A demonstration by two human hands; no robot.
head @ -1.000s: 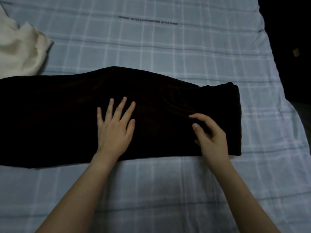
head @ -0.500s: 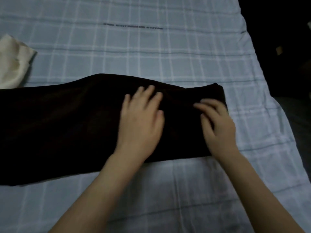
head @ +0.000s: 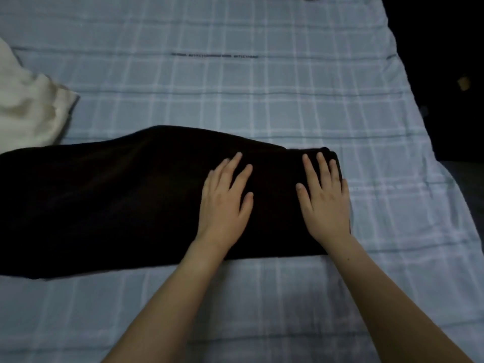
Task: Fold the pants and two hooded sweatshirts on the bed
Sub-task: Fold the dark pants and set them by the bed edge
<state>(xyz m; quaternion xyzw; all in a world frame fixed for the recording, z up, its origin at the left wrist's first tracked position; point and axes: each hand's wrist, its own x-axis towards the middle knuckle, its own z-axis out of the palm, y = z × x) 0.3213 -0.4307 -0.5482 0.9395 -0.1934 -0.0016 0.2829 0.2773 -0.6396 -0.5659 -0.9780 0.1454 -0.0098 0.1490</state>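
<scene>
In the head view, one dark garment, taken to be the pants [head: 125, 200], is seen laid across the bed [head: 262, 100], stretching from the left edge of the picture to right of the middle. Two hands are counted, both laid flat on its right end. The left hand [head: 225, 203] is spread palm down with fingers apart, gripping nothing. The right hand [head: 324, 203] is pressed flat just beside the right edge of the cloth, its fingers straight and close together, likewise gripping nothing. The two hands are kept apart, with dark cloth between them. One cream garment [head: 28, 108] is seen at the upper left, cut off by the frame, so its kind cannot be told. The left end of the pants is also cut off, and folds in the dark cloth are hard to make out.
</scene>
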